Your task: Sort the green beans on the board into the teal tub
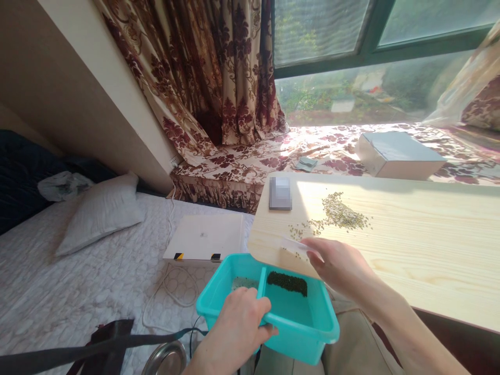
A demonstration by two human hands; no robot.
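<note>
My left hand (242,317) is closed round the near rim of a turquoise two-compartment tub (330,323), at its divider. A heap of small dark green beans (287,283) lies along the far side of the right compartment. Some small pale grains (244,283) show in the left one, partly hidden by my hand. Pinched in my right hand (336,260) is a thin, pale, flat scraper-like piece (295,245), held low over the tabletop near the tub. Just beyond it, greenish-brown beans (341,212) are scattered on the wooden table (422,234), with a few near the piece.
On the table's far left corner lies a grey rectangular object (280,194), its face blurred. A white box (398,151) stands on the window ledge. To the left, a flat white box (205,234) and a cable rest on the bed (113,281). A metal bowl (166,359) sits nearest me.
</note>
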